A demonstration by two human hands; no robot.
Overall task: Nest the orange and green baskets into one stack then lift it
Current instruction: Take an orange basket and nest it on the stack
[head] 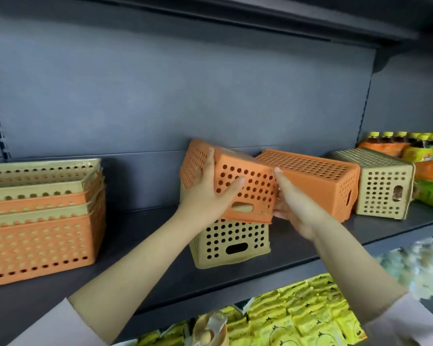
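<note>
Hands tilt an orange basket over an upturned green basket.

The basket up top in the middle is orange with round holes all over. The basket under it is pale green with dark round holes. On the left, a stack of baskets goes green, orange, green, orange. The shelf is dark grey. The packets near the bottom are bright yellow.
</note>
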